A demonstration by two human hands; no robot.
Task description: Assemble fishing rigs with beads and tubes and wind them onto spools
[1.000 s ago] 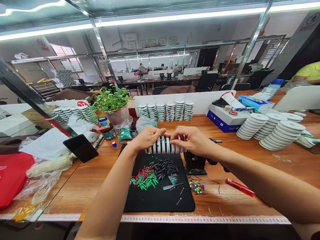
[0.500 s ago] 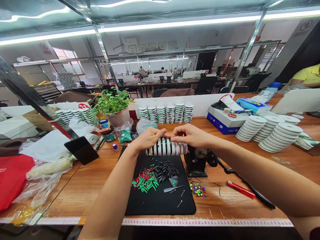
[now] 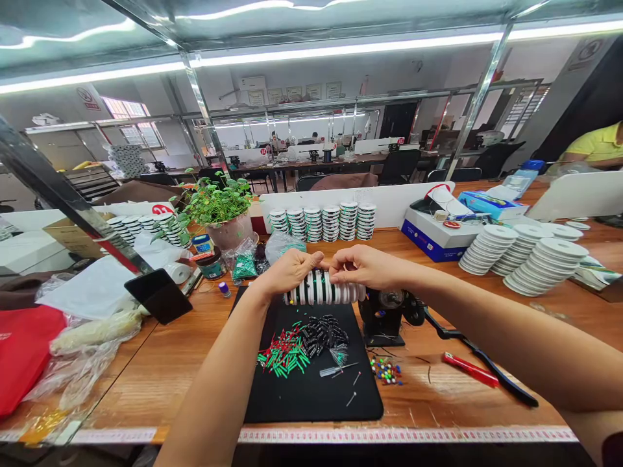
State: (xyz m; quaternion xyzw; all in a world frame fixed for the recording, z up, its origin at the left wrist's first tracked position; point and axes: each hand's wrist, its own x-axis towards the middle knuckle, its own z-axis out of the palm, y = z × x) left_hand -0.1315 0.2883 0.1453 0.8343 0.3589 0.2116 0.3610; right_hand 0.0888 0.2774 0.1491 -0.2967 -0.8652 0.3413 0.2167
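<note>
In the head camera's view, red number signs reading "14" [image 3: 263, 151] and "16" [image 3: 400, 141] mark the workstations in the background; a third red sign [image 3: 162, 209], at left, appears to read "22," though it is partly cut off. Print on the blue-and-white box [image 3: 435, 235] is too small to read. A printed measuring tape [image 3: 409, 434] runs along the bench's front edge.

Both forearms reach forward and inward over a black mat [image 3: 316, 402], the hands meeting above its far end, palms turned down. The left hand [image 3: 291, 271] closes over the left end of a row of white spools [image 3: 318, 288], thumb pressed to forefinger. The right hand [image 3: 363, 267] bends at the wrist above the row, thumb and fingertips pinched together beside the left thumb; what lies between them cannot be made out. The row, banded with dark and green, sits side-on beyond piles of green-and-red pieces [image 3: 287, 353] and black pieces [image 3: 326, 334] on the mat, just left of a black device [image 3: 384, 318].
</note>
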